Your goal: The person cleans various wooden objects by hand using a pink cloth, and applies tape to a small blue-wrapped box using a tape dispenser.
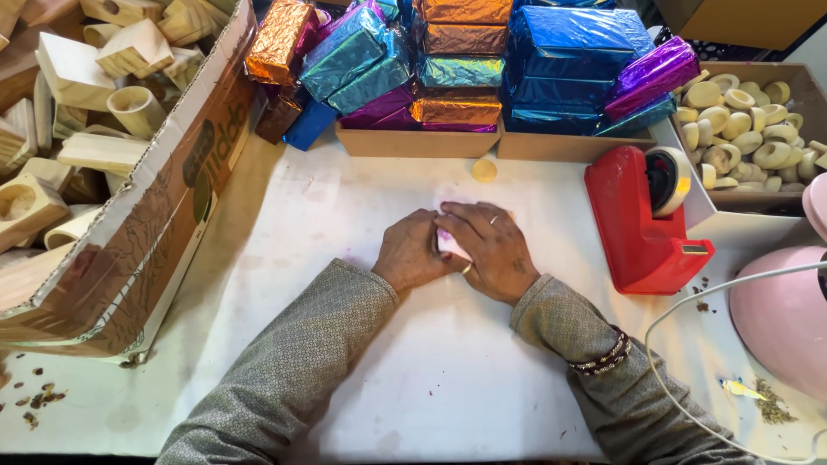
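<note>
Left hand (412, 256) and right hand (488, 248) press flat on a small pale item (450, 244), mostly hidden. Even pressure likely keeps it square; red tape dispenser (642, 215) sits right.

A red tape dispenser (642, 220) sits near foil-wrapped blocks (457, 65) and a cardboard box (146, 232) of wooden pieces.

Bright, even light is falling from above onto the white table (362, 370), foil-wrapped blocks (448, 60) are glinting with small highlights, hands are casting only faint soft shadows, focus is staying sharp centrally, and wide-lens distortion is bending the frame's edges slightly.
</note>
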